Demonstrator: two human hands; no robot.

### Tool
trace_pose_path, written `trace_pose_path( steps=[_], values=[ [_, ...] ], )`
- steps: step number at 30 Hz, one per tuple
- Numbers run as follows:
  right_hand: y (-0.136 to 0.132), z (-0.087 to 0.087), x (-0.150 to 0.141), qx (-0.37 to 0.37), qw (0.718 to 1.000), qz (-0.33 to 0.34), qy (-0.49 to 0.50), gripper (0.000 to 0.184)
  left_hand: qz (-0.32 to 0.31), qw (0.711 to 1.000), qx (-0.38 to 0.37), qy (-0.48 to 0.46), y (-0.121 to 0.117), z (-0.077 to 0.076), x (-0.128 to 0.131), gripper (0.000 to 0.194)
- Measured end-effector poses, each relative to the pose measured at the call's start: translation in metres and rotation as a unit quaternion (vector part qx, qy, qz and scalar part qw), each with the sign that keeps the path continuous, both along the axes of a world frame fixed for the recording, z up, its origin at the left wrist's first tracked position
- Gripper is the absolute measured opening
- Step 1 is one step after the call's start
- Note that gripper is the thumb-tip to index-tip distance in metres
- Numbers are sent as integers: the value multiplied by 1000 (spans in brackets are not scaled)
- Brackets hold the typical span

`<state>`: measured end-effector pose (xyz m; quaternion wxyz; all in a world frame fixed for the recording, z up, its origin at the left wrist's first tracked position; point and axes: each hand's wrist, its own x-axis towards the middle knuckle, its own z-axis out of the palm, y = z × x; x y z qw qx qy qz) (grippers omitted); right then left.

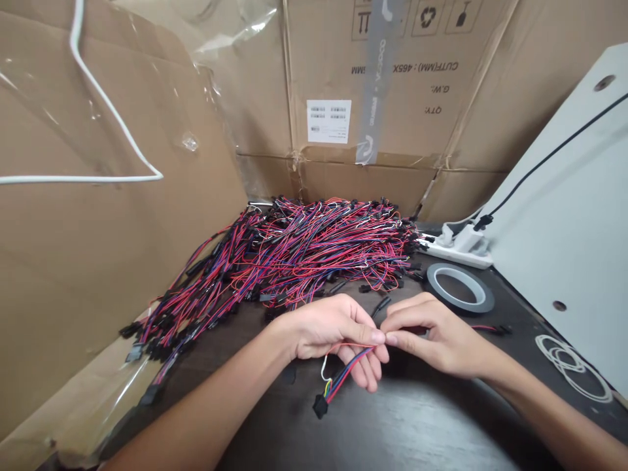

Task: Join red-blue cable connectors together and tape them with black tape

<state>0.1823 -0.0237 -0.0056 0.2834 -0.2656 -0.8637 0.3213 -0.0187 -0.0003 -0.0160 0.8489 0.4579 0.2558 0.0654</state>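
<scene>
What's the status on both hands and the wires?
Left hand and right hand together, pinching wires. Black connector hangs below. Big wire pile just behind; tape roll off right.

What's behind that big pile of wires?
Cardboard with a white label and grey tape stands behind the wire pile, which hides its foot and anything low there.

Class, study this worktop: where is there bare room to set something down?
Bare: the dark tabletop between the left forearm and right forearm, nearer than the held wires; a smaller patch between the tape roll and coiled cord. Crowded: the back, with the wire pile and power strip.
</scene>
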Motion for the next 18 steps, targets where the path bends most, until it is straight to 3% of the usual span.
trace_pose_path(
  steps=[7,18],
  values=[
    [1,2,-1,8,999,-17,-32,44,-4,1000,-6,-10,2,2,1,23],
    [-5,-10,-10,-27,997,7,-66,32,-18,998,-60,15,-2,-14,-14,35]
  ],
)
